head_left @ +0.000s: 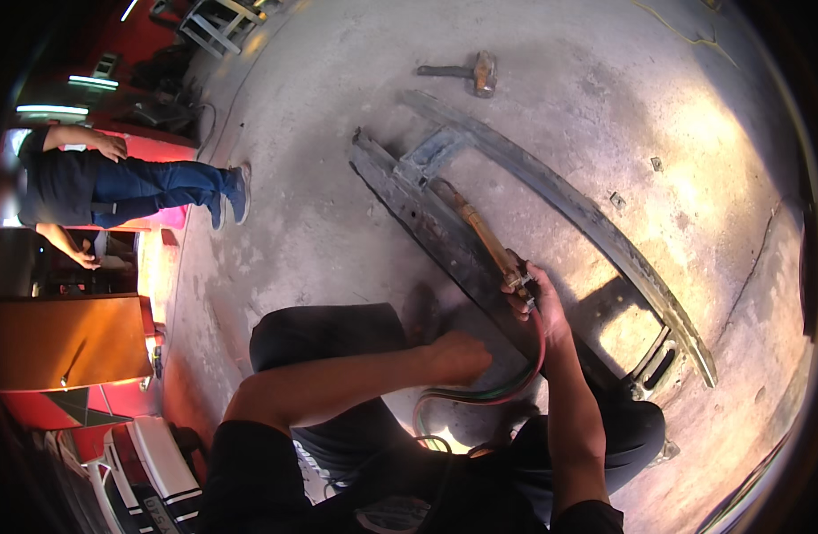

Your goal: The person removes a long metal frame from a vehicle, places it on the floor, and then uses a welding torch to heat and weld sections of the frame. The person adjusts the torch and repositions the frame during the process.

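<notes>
My right hand (541,294) is wrapped round the valve end of a brass-coloured gas torch (485,236). The torch slants up and left, its far end close to the inner beam of a long dark metal frame (569,209) on the floor. From the torch a red hose and a green hose (494,396) curve down toward my lap. My left hand (462,358) is closed in a fist left of the torch, just above the hoses. Its fingers are turned from view, so anything inside them is hidden. No flame can be made out.
A hammer (484,75) lies on the concrete beyond the frame. Two small metal pieces (617,200) are on the floor at right. Another person (142,182) stands at far left, near an orange-brown panel (71,343) and a white-and-black car part (151,472). A stand (220,25) is at top left.
</notes>
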### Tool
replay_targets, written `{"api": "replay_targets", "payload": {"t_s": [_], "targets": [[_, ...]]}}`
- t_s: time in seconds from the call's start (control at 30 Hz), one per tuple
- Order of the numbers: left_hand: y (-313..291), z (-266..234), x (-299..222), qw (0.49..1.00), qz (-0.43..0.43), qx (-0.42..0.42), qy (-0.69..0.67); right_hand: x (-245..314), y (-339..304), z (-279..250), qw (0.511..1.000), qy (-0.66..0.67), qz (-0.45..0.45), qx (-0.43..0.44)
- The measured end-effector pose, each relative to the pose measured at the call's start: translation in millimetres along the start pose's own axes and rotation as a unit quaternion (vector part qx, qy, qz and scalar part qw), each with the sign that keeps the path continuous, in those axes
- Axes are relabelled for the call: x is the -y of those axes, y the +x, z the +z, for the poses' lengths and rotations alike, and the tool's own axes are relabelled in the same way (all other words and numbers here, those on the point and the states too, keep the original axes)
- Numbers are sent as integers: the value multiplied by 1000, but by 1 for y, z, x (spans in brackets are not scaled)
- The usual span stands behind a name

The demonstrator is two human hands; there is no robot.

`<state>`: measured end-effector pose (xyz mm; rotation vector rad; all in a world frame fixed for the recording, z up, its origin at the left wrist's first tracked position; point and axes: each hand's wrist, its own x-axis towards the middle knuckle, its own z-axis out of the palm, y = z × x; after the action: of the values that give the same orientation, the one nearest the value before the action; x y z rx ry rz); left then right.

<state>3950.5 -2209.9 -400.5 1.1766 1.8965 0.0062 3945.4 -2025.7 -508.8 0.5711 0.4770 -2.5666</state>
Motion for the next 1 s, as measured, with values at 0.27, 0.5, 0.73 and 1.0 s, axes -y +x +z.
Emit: {"api": "replay_targets", "payload": {"t_s": [0.27,0.5,0.73,1.0], "targets": [[3,-2,-3,1000,22,-3,-2,1,-10,-9,1000,14,4,7],[-1,-5,-4,999,19,-26,13,-3,1,-4,1000,5,1,-1],[-2,0,-1,1000,6,-5,22,-9,25,8,999,5,10,-44],[-1,4,-2,1000,-14,-2,20,-9,28,21,998,35,22,-37]]}}
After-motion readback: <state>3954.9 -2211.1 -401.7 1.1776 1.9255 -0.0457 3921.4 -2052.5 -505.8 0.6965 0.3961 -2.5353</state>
